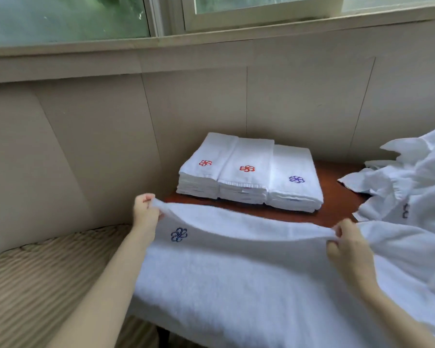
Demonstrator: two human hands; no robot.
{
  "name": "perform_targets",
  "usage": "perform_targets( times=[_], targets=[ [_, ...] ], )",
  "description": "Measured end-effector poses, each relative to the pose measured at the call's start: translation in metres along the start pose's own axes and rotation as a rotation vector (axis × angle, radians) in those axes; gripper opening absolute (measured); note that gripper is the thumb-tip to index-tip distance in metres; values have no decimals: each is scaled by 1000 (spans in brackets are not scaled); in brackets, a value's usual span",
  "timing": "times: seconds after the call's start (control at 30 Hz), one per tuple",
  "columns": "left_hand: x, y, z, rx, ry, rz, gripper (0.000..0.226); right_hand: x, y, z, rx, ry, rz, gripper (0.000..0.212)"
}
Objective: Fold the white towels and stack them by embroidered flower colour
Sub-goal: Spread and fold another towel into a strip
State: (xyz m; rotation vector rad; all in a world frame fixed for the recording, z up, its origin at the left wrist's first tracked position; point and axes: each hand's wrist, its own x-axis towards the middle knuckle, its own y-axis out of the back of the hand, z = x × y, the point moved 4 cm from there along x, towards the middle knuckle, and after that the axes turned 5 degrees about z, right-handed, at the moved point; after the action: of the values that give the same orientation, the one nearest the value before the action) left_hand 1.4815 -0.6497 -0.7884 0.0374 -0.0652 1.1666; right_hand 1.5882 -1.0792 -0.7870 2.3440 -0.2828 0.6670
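Left hand [145,209] is pinching the far-left corner of the spread towel [236,267], fingers [146,197] curled round the hem, blue flower [179,234] just beside. Behind, on the surface [337,197], sitting side by side: left red-flower stack [201,172], middle red-flower stack [246,177], purple-flower stack [295,189]. Right hand [347,247] is gripping the far-right corner, fingers curled on it. Unfolded towels [412,184] are lying heaped at right

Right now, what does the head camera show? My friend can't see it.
The left hand and right hand pinch the far edge of a white terry towel with a dark-blue flower. Behind sit three folded stacks: two red-flowered, one purple-flowered.
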Motion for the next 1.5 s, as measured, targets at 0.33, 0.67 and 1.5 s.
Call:
perform_targets(
  times=[0.33, 0.67, 1.5],
  targets=[
    [-38, 82, -9, 781, -214, -178, 36, -47, 16, 11, -138, 51, -317, 29],
    [-153, -33, -3, 1346, -559, -531, 32, -67, 21, 6, -226, 175, -371, 28],
    [-379, -230, 11, 619, -729, -1309, 49, -12, 158, 149, 429, -1117, -97, 40]
  ],
)
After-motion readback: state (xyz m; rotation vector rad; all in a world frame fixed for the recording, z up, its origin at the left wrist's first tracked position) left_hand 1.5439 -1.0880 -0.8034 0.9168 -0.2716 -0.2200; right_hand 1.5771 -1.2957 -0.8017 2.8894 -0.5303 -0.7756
